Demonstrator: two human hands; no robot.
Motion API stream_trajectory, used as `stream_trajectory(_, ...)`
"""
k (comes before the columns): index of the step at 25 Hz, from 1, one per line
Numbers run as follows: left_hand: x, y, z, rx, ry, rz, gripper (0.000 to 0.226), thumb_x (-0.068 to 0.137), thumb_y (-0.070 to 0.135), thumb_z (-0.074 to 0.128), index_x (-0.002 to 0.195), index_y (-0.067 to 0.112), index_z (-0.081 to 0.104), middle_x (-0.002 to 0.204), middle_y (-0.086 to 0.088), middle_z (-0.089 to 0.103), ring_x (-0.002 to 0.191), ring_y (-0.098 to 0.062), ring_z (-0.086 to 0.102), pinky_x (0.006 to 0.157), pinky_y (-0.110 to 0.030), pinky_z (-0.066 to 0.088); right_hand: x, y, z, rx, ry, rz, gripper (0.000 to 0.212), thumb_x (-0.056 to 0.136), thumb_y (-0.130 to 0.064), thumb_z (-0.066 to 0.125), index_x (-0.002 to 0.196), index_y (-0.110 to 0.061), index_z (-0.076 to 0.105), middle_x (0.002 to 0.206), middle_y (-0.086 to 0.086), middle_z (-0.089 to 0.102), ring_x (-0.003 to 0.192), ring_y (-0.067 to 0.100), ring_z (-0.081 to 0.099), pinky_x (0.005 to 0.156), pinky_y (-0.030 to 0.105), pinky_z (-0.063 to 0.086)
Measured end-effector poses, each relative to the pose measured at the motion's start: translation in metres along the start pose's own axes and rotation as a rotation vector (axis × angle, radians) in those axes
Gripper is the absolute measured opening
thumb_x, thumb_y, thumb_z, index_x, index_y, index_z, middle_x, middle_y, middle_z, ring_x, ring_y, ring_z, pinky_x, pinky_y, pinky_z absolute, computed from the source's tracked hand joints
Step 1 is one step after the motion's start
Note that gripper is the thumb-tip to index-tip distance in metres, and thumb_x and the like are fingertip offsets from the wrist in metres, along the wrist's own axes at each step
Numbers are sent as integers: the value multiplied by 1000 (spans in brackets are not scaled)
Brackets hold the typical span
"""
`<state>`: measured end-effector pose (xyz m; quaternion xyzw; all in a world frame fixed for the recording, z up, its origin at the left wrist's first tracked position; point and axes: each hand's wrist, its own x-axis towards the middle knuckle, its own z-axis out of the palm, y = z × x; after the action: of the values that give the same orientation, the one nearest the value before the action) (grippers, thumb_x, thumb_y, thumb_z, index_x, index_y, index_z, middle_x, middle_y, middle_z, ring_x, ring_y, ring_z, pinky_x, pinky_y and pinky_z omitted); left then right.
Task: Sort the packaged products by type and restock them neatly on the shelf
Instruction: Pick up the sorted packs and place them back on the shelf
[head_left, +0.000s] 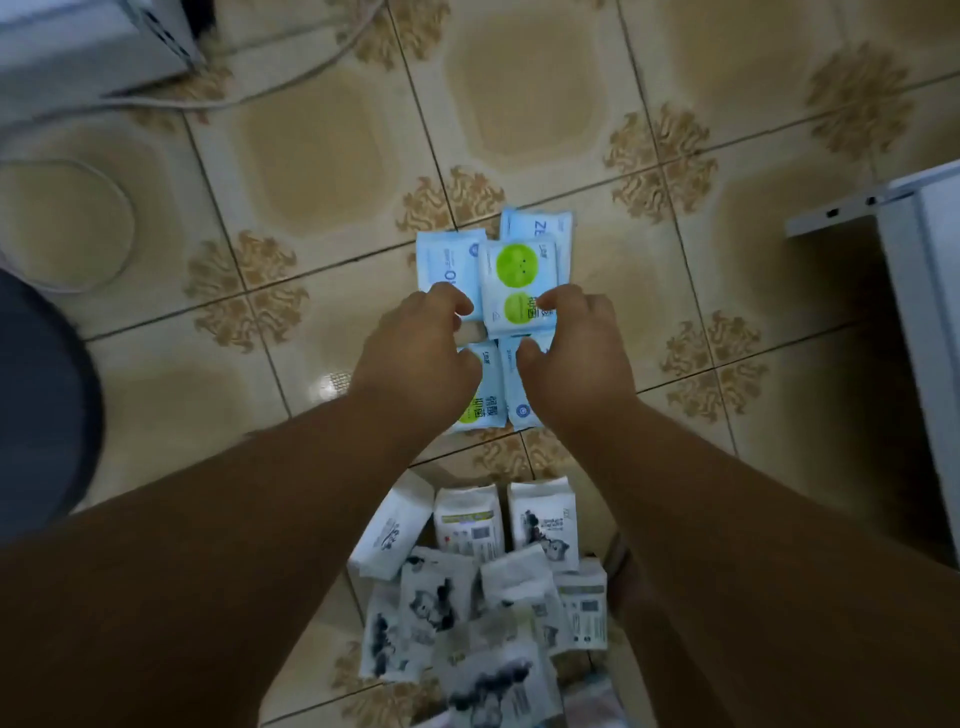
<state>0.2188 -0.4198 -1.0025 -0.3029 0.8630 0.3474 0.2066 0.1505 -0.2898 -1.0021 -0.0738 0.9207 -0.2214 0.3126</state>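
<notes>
Seen from above, over a tiled floor (322, 156) with brown floral corner motifs. Left hand (415, 353) curled, fingertips pinching the left edge of a green-dot wipes pack (517, 286); right hand (576, 348) curled likewise, thumb and forefinger pinching that same pack at its right edge (so one pack, a narrow grip on each side). Beneath and around it, more small packs lying flat on the floor: a pale blue pack (447, 265) just to the left, touching, another blue pack (537, 224) at the far side partly covered, a second green-printed pack (480, 400) near under the left hand, and a blue pack (522, 405) just beside it under the right wrist. Nearer still, between the two forearms, a loose heap of white tissue packs (467, 582) with black ink-style animal prints, overlapping and tilted, some upright at the far edge. Far left, a white cable (249, 98) trailing across the tiles beside a white appliance base (88, 47). At the right edge, a white shelf unit (914, 249).
</notes>
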Motion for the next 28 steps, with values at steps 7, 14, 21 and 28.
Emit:
stream_trajectory(7, 94, -21, 85, -465, -27, -168, 64, 69, 24, 84, 126, 11, 58, 97, 4, 62, 83, -17, 64, 76, -35, 57, 92, 48, 55, -151, -199, 120, 53, 88, -16, 52, 139, -15, 36, 130, 12, 52, 120, 35, 49, 100, 48, 44)
stream_trajectory(14, 97, -40, 78, -932, 72, -552, 40, 75, 24, 82, 109, 19, 61, 110, -5, 68, 92, -24, 69, 76, -38, 58, 77, 59, 61, 73, 85, 125, 51, 90, -26, 59, 137, -17, 42, 130, 4, 51, 117, 23, 50, 94, 37, 43)
stream_trajectory(21, 75, -45, 72, -708, 101, -417, 50, 81, 10, 76, 120, 24, 48, 97, 0, 61, 88, -22, 63, 73, -36, 55, 58, 77, 95, -193, -82, 284, 110, 74, -48, 75, 153, -26, 1, 141, 12, 29, 127, 33, 38, 99, 50, 39)
stream_trajectory(28, -6, 90, -79, -690, -29, -328, 54, 68, 12, 76, 113, 31, 53, 106, -7, 65, 95, -33, 65, 83, -51, 56, -6, -28, -140, 1250, 54, 409, 37, 79, -28, 66, 112, -18, 51, 90, 6, 64, 68, 20, 63, 67, 35, 53)
